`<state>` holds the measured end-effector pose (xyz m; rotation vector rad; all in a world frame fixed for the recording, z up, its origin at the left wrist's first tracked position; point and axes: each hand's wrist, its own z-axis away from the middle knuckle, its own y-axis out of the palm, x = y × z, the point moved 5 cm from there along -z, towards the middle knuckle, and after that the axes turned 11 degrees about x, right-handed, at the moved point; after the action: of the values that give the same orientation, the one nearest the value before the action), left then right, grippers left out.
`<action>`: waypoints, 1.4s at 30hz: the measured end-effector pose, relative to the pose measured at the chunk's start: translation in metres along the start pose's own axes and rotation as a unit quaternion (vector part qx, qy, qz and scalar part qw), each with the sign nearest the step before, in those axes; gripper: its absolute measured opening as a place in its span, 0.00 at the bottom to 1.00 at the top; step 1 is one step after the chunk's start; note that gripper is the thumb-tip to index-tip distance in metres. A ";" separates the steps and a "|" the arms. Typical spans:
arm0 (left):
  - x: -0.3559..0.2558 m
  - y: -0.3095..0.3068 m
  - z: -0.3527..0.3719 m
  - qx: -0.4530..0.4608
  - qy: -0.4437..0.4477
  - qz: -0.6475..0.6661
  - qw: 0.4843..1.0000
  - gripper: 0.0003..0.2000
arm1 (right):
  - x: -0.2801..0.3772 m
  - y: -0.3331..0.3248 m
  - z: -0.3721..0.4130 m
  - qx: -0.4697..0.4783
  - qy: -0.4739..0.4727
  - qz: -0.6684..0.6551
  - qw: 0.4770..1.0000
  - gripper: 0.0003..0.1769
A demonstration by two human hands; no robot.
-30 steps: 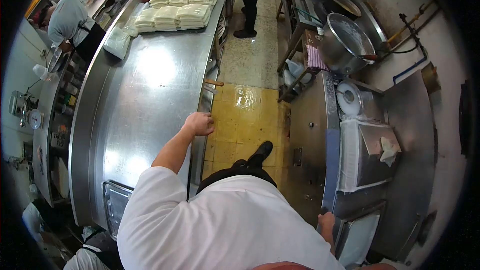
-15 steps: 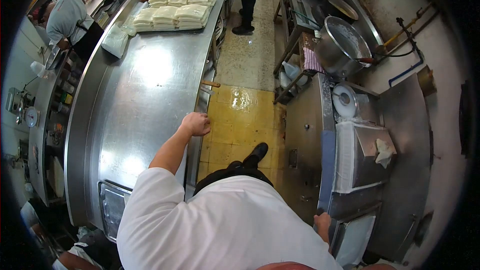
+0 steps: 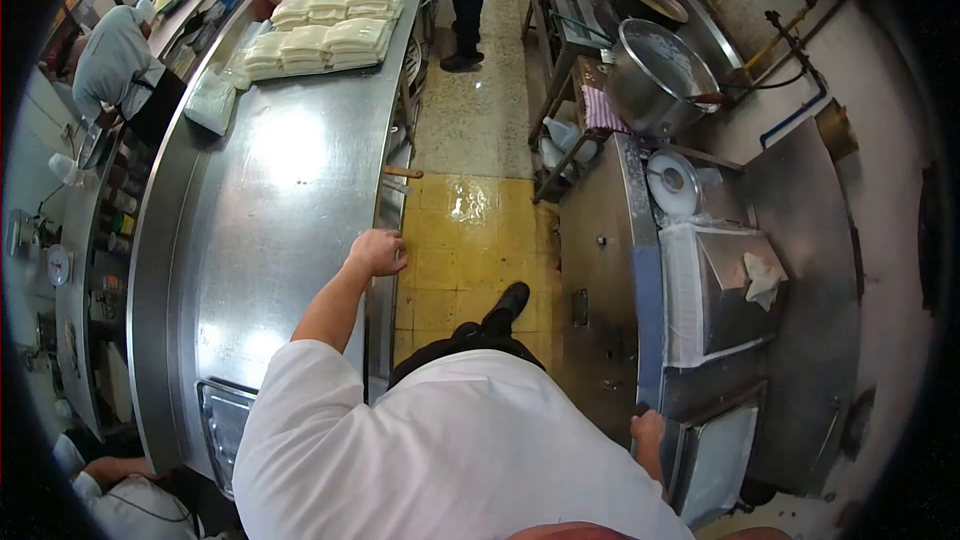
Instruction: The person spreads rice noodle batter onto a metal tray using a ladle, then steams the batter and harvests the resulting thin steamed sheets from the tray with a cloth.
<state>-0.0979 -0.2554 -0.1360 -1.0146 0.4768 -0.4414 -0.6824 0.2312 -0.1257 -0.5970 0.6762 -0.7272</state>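
Note:
My left hand (image 3: 378, 252) is over the right edge of the long steel table (image 3: 300, 200). Its fingers curl loosely inward, and nothing shows in them. Low on the right, my right hand (image 3: 648, 430) is closed beside the blue strip (image 3: 649, 320) along the edge of the right counter. A small dark thing (image 3: 641, 408) shows at its fingers; its kind is too small to tell. Near that hand is a steel-framed tray (image 3: 715, 460) with a whitish surface. A wooden handle (image 3: 403, 172) sticks out from the table's side, beyond my left hand.
Stacks of pale, flat packs (image 3: 330, 37) lie at the table's far end. A large steel pot (image 3: 660, 80) stands at the right. Between the counters runs a yellow tiled floor (image 3: 465, 240). One person (image 3: 468, 0) stands ahead; another (image 3: 115, 60) bends at the left.
The view has shifted slightly, so the far packs and the pot appear farther left. My left hand stays by the table edge and my right hand by the counter. More of a person shows lower left.

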 end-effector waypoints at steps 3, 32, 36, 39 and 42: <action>-0.002 -0.003 0.003 -0.005 0.003 -0.001 1.000 0.19 | 0.000 -0.001 0.003 -0.010 -0.002 0.000 1.000 0.22; -0.003 -0.001 -0.002 -0.003 0.006 -0.012 1.000 0.17 | 0.001 -0.004 0.004 -0.029 -0.009 -0.001 1.000 0.20; -0.004 -0.005 0.001 -0.014 -0.002 -0.001 1.000 0.17 | -0.001 -0.001 -0.002 -0.009 -0.016 0.002 1.000 0.22; -0.005 -0.005 0.000 -0.010 -0.003 0.004 1.000 0.17 | -0.001 0.000 -0.002 0.006 -0.005 0.006 1.000 0.24; -0.004 -0.004 -0.001 -0.011 -0.003 0.002 1.000 0.17 | -0.002 0.003 -0.007 -0.010 -0.005 0.010 1.000 0.24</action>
<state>-0.1017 -0.2556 -0.1325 -1.0365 0.4787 -0.4293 -0.6872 0.2330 -0.1312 -0.6114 0.6801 -0.6981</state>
